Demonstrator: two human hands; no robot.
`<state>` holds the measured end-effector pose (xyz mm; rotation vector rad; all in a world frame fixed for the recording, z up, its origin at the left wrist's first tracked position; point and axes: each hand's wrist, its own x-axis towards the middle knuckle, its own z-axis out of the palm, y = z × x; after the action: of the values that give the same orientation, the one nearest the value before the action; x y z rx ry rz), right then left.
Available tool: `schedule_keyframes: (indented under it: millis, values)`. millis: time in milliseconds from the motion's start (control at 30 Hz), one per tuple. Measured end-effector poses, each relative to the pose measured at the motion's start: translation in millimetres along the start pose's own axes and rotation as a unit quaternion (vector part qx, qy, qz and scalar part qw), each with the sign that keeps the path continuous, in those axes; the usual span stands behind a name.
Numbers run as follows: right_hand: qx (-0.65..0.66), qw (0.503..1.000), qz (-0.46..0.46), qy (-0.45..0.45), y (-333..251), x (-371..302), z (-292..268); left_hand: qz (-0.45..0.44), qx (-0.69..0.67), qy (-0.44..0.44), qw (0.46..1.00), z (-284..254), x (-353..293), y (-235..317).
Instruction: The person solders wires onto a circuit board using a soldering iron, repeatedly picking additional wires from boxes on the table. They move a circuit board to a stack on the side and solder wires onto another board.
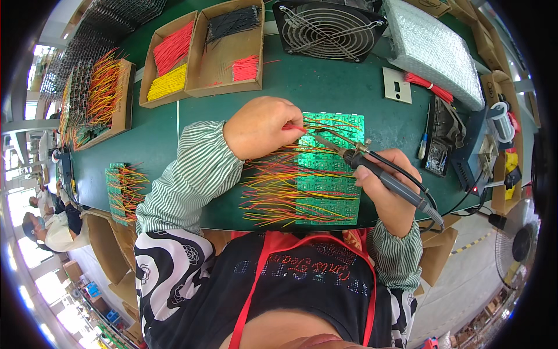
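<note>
Left hand (261,125): fingers pinched on red wire (294,127), best kept still.
Green circuit board (328,216): flat on the table (325,87), coloured wires (267,196) trailing left.
Soldering iron (401,190): tip near the red wire, best brought in lightly.
Right hand (388,202): fingers curled around the iron.

A dark green table (273,75) fills the middle of the room, its edges curving with the wide lens. On the right, a pale grey floor (459,273) is crossed by a striped yellow tape line (474,244), and a round caged fan (519,244) stands near the rim. On the left, bright white windows (29,241) let in strong light, whitening the wall around them. Open cardboard boxes (104,247) sit below the table's left edge.
</note>
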<state>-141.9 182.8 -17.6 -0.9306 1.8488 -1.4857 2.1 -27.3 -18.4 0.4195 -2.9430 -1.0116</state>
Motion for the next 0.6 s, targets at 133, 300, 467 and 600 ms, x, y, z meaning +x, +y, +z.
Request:
schedule_keyframes:
  millis: [133,300,467,600]
  values:
    - [0.015,1.000,0.003,0.022,-6.3,-3.9,-6.1,0.002,0.004,-0.006,1.000,-1.0,0.2,0.4]
    - [0.009,1.000,0.003,0.027,-6.0,-8.1,-13.8,0.001,0.013,0.001,1.000,0.1,-1.4,0.6]
    - [0.006,0.999,0.013,0.033,-5.2,-12.8,-20.9,-0.005,0.034,0.088,0.996,-12.5,-9.3,9.3]
    - [0.026,0.999,0.032,0.024,-6.7,-12.7,-21.9,0.055,0.039,0.109,0.992,2.8,-1.6,18.9]
